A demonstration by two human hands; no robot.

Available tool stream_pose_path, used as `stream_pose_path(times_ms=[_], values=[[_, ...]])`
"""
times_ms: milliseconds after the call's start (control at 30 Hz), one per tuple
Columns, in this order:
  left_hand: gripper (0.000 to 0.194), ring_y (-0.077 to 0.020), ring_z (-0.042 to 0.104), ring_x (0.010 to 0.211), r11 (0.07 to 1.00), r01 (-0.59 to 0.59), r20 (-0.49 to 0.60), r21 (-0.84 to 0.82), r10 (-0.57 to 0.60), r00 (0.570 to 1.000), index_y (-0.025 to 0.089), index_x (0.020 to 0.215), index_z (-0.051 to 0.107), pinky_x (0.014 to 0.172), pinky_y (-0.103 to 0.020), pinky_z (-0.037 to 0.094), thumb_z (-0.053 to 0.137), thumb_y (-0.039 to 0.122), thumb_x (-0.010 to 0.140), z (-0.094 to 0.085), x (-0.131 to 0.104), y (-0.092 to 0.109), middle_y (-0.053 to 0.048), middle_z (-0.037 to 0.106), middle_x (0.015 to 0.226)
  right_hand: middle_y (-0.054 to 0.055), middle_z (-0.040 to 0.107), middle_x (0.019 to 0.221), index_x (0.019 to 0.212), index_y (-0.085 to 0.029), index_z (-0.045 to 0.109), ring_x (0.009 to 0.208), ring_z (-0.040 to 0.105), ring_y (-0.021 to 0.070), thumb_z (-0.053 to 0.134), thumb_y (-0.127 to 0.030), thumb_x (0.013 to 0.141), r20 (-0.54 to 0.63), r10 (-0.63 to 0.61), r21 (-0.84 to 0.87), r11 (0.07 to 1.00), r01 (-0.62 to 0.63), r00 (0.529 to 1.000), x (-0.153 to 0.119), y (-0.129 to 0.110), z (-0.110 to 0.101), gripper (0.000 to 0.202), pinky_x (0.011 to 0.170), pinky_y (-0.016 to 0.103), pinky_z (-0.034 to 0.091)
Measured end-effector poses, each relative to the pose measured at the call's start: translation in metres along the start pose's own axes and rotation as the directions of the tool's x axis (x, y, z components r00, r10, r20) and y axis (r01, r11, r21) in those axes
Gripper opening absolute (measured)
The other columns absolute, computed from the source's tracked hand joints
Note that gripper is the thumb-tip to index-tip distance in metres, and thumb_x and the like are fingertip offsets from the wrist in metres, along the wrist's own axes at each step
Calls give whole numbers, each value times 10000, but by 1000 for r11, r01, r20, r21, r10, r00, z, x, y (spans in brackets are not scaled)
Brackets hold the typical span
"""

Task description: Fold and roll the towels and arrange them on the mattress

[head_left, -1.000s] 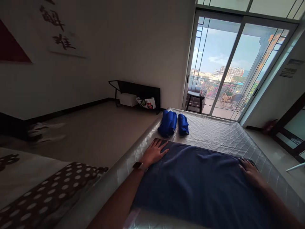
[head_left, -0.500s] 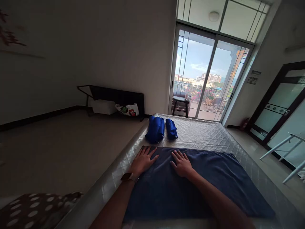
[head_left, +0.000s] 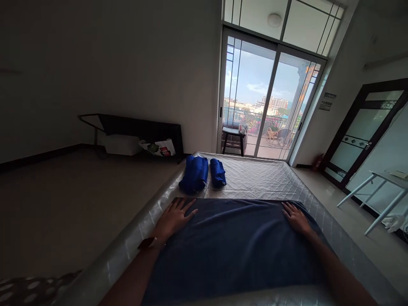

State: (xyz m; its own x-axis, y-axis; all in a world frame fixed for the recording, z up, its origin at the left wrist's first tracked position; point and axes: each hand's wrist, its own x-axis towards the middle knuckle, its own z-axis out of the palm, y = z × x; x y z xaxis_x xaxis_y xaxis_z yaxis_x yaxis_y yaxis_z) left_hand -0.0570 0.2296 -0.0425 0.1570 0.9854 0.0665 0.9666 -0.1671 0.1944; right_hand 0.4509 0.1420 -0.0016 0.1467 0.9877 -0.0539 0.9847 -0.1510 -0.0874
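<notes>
A dark blue cloth (head_left: 236,242) lies spread over a mattress (head_left: 255,174) with a shiny quilted cover. My left hand (head_left: 175,219) rests flat on the cloth's far left corner, fingers spread, a dark watch on the wrist. On the far right part of the cloth lies my right hand (head_left: 297,217), palm down with its fingers stretched out. Beyond the cloth's far edge are two rolled bright blue bundles, a larger one (head_left: 194,174) on the left and a smaller one (head_left: 218,172) beside it.
A black bench (head_left: 140,127) with a white box (head_left: 121,145) under it stands by the wall. Behind the mattress are sliding glass doors (head_left: 267,93). At the right stands a light-coloured table (head_left: 385,176); a brown dotted cloth (head_left: 35,289) is at the lower left.
My right hand has moved right across the cloth, away from my left hand, which remains at the far left corner. Wrinkles on the cloth's right side look flatter. The view has shifted slightly.
</notes>
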Motion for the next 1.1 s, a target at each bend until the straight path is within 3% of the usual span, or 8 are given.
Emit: stream_pose_path(times_ms=[200,333,467,633,800,967,1033,1100], values=[[745,-321,156,1548,1000,2,34,24,-3,999,273,1574,333,1235,-489,159,293,690,958,-5,-1,2,-92,253,1667,-6,273,1651,1593,-303,287,1529,222,218,250,-503,1039,-21,30,-17,999,-31,999,0,10,7,591,1245,464,179],[788,-326,160,1547,1000,-1,33,-3,2,999,268,1579,323,1234,-496,157,266,735,946,-11,-6,7,-105,259,1663,31,308,1639,1588,-250,316,1513,269,242,259,-527,1025,19,23,-47,999,-22,1000,6,8,1,629,1223,455,249],[874,-345,187,1538,999,-2,-3,-54,2,1000,278,1580,319,1225,-524,170,255,819,897,-18,-11,12,-107,275,1657,57,368,1612,1564,-245,378,1496,311,243,236,-549,1019,-55,3,-85,996,-8,998,10,0,3,639,1215,470,262],[843,-311,183,1545,987,-128,-70,-99,122,990,319,1560,364,1242,-506,130,283,827,891,-26,-19,29,-59,261,1664,43,288,1646,1589,-273,312,1522,240,257,224,-546,1016,-72,18,-79,997,-23,997,12,-8,19,640,1210,537,248],[851,-351,156,1545,992,-76,82,-102,85,993,353,1557,356,1232,-569,65,310,847,866,-25,-24,45,-68,236,1668,46,226,1663,1608,-253,247,1533,196,262,212,-552,1012,-7,82,-91,992,-82,997,11,-13,9,668,1216,555,224],[857,-402,152,1536,996,-8,78,-92,15,997,379,1553,353,1206,-632,65,273,863,851,-25,-25,49,-60,248,1666,99,277,1642,1597,-223,284,1498,289,321,254,-536,1010,90,167,-139,978,-154,982,7,-35,-20,666,1179,567,286],[850,-399,190,1527,997,-3,61,-74,8,998,368,1549,369,1205,-618,99,275,852,857,-27,-25,49,-69,280,1657,125,348,1611,1559,-205,387,1466,354,335,284,-469,1015,22,169,-194,968,-162,985,6,-54,-28,613,1173,558,290],[832,-391,254,1508,998,6,29,-58,-4,1000,343,1547,387,1194,-602,161,270,824,878,-28,-23,47,-92,316,1642,125,384,1593,1521,-202,459,1465,360,320,293,-378,1019,-80,55,-240,968,-73,995,4,-81,-28,557,1188,536,261]])
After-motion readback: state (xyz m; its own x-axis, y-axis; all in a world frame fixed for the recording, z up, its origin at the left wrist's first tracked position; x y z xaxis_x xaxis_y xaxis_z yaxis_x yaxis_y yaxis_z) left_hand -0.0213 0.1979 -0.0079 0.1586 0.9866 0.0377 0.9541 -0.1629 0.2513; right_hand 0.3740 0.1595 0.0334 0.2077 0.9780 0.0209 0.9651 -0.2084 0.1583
